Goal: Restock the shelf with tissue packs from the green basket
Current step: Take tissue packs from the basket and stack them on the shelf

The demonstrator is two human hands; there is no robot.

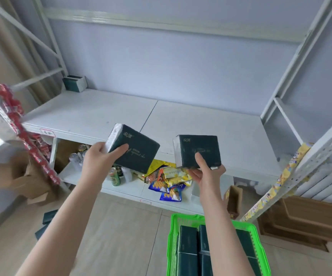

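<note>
Gripping one tissue pack apiece, the fingers (121, 149) of both hands are clamped on their loads. The left hand (101, 156) holds the left pack (135, 150) tilted, thumb across its dark face and the other fingers behind its white end. The right hand (207, 174) pinches the right pack (199, 150) at its lower edge, thumb on the front and fingers underneath. Both packs hang in the air at the front edge of the shelf (201, 124), not yet touching its white board. To complete the placement well, level the left pack first, carry both toward the rear left corner where the stocked packs (74, 83) stand, and set each down flush against its neighbour before releasing, one hand at a time if the reach is awkward. Count: two packs in hand; apparently two stocked packs on the shelf; at least four dark tops visible in the green basket (257, 234) on the floor at lower right, with more possibly hidden behind the right forearm; two dark items resembling packs (49, 216) on the floor at left.
</note>
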